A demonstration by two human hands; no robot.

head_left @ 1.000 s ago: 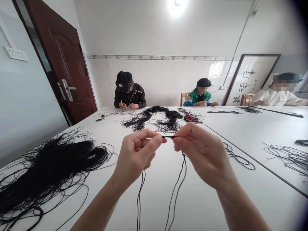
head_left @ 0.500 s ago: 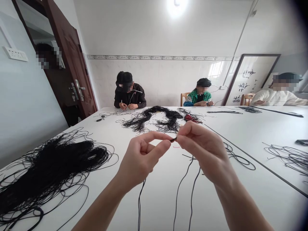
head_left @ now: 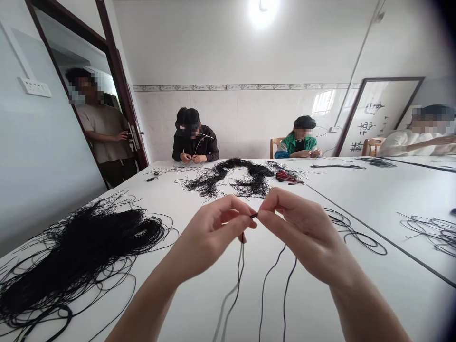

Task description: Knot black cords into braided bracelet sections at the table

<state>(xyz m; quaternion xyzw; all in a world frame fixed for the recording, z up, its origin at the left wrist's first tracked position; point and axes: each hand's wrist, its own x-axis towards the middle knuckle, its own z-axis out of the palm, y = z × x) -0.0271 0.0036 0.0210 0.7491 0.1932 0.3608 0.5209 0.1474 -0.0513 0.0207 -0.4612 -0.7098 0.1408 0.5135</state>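
Observation:
My left hand and my right hand meet fingertip to fingertip above the white table. Both pinch the same thin black cord, a short piece of which shows between them. From the left pinch a doubled strand hangs toward me. Two more strands drop from under the right hand toward the near edge.
A big tangle of black cords lies at my left, another heap at mid-table with red-handled scissors beside it. Loose cord loops lie right. Three seated people work at the far side; another person stands in the open doorway.
The door at left has swung open and a person now stands in it. My hands have closed together on the cord, and the hanging strands shifted right.

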